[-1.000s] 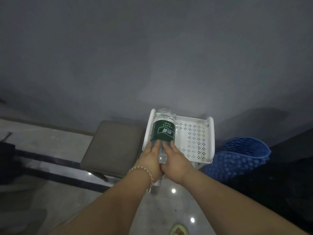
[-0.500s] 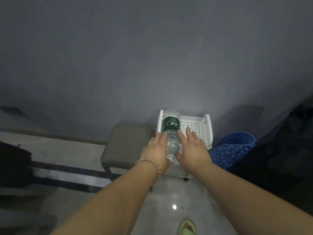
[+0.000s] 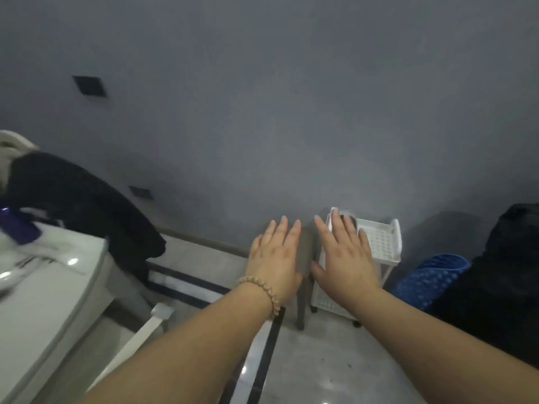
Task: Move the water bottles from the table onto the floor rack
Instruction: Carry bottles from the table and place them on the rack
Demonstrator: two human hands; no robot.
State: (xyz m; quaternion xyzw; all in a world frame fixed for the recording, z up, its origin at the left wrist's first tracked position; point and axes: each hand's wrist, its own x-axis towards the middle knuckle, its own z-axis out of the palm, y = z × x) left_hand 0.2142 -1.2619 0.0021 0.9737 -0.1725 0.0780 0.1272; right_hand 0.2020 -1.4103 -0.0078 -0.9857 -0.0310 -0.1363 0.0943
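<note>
Fingers [image 3: 284, 228] on both hands are straight and spread, holding nothing, with the left hand [image 3: 275, 258] and right hand [image 3: 345, 258] side by side in the air. The table [image 3: 43, 301] sits low on the near left, so the left hand is probably the closer one for the next grab, but the stuff on it is too smeared to pick out a bottle or which way it lies. Further back, past the stool [image 3: 304, 252], the rack [image 3: 382, 243] stands on the floor. The dark bit peeking between the right hand's fingers looks like a bottle [image 3: 350, 221] on its top shelf, mostly hidden.
</note>
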